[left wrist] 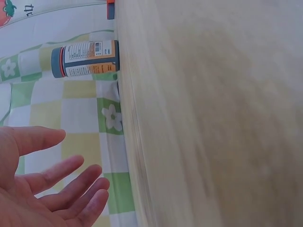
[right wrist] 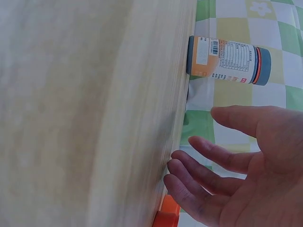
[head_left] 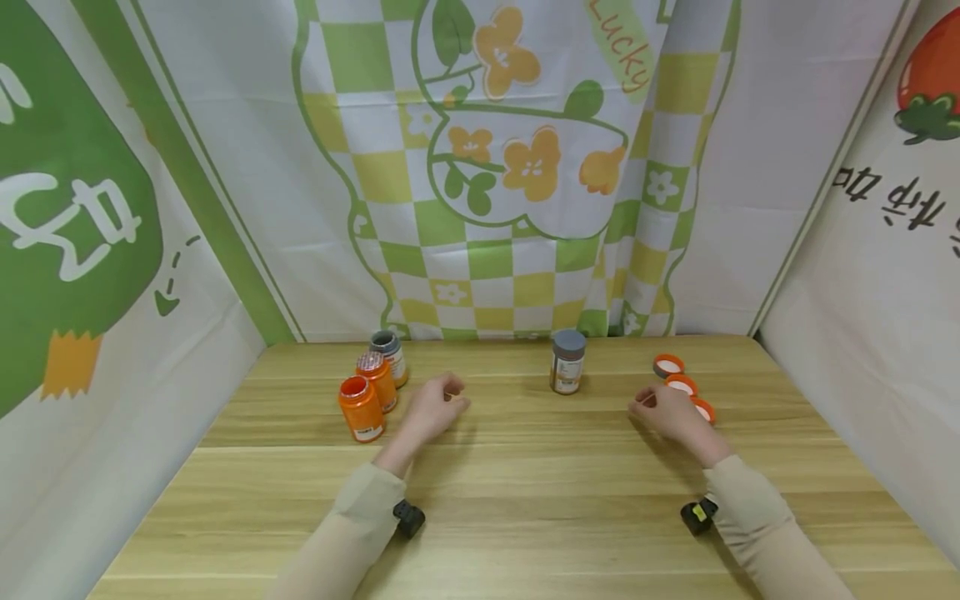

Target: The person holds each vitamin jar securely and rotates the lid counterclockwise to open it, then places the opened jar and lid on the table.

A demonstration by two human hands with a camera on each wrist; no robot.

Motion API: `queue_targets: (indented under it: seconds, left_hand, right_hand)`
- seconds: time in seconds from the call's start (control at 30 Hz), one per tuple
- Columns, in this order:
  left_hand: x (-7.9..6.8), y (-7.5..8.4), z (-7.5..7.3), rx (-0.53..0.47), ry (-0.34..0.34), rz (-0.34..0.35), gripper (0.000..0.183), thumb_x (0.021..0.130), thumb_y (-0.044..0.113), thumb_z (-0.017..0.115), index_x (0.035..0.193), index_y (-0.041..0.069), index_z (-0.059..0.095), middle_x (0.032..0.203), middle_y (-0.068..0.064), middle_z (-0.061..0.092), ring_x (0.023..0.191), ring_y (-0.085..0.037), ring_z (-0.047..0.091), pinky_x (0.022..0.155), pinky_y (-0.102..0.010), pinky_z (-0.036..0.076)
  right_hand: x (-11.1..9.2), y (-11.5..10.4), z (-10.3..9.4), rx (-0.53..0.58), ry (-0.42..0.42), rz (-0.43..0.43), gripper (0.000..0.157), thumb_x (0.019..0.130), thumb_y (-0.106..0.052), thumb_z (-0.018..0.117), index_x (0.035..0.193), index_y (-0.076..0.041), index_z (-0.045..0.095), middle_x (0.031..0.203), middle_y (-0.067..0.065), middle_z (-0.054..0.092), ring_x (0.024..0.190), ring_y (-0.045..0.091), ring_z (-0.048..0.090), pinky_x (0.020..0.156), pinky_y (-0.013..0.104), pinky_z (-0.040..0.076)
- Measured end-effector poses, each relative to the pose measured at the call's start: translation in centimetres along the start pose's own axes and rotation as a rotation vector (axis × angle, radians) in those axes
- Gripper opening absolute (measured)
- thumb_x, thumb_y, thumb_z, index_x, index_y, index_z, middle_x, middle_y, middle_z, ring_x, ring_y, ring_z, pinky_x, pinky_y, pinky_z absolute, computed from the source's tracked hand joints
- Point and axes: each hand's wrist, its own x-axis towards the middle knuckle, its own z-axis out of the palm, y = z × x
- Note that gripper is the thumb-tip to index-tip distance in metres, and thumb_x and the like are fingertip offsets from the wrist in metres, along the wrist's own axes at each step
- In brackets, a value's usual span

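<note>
My left hand [head_left: 433,408] is held just right of three uncapped jars, fingers loosely bent and nothing in them. Those jars are a front orange jar [head_left: 362,417], a second orange jar [head_left: 381,385] and a grey jar [head_left: 396,363] at the back. Near the table's back stands a capped grey supplement bottle [head_left: 567,367], upright between my hands; the label shows in both wrist views. My right hand [head_left: 671,412], also holding nothing, hovers beside three lids: a grey-and-orange lid [head_left: 667,365], a middle orange lid [head_left: 681,384] and a front orange lid [head_left: 703,408] partly hidden by the hand.
The wooden table [head_left: 517,508] reaches back to a green-and-yellow checked curtain [head_left: 487,283]. Printed cloth walls rise at both sides. A small black camera [head_left: 408,518] sits on the left wrist and another camera [head_left: 699,517] on the right.
</note>
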Motion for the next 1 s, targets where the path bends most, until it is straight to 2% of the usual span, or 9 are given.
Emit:
queue_targets:
  seconds: [0.5, 0.67, 1.0]
  left_hand:
    - [1.6, 0.6, 1.9, -0.007, -0.006, 0.026, 0.033, 0.079, 0.020, 0.062, 0.108, 0.006, 0.058, 0.107, -0.011, 0.060, 0.099, -0.028, 0.054, 0.083, -0.040, 0.043]
    - [2.3, 1.0, 2.6, -0.015, -0.028, 0.019, 0.037, 0.079, 0.023, 0.062, 0.113, 0.008, 0.057, 0.111, -0.011, 0.058, 0.103, -0.028, 0.053, 0.085, -0.040, 0.043]
    - [3.3, 1.6, 3.9, -0.032, -0.045, 0.056, 0.038, 0.079, 0.022, 0.063, 0.112, 0.006, 0.056, 0.110, -0.012, 0.059, 0.101, -0.029, 0.054, 0.085, -0.039, 0.043]
  right_hand:
    - [0.8, 0.1, 0.4, 0.024, -0.004, -0.005, 0.034, 0.086, -0.028, 0.053, 0.105, 0.000, 0.057, 0.095, 0.015, 0.062, 0.081, 0.023, 0.059, 0.067, 0.034, 0.047]
    - [1.2, 0.1, 0.5, 0.018, 0.009, -0.030, 0.034, 0.086, -0.027, 0.053, 0.106, 0.000, 0.058, 0.096, 0.015, 0.061, 0.085, 0.025, 0.058, 0.070, 0.036, 0.046]
    - [1.7, 0.0, 0.8, 0.020, 0.009, -0.088, 0.036, 0.087, -0.025, 0.053, 0.112, 0.001, 0.055, 0.101, 0.016, 0.060, 0.093, 0.029, 0.056, 0.077, 0.041, 0.045]
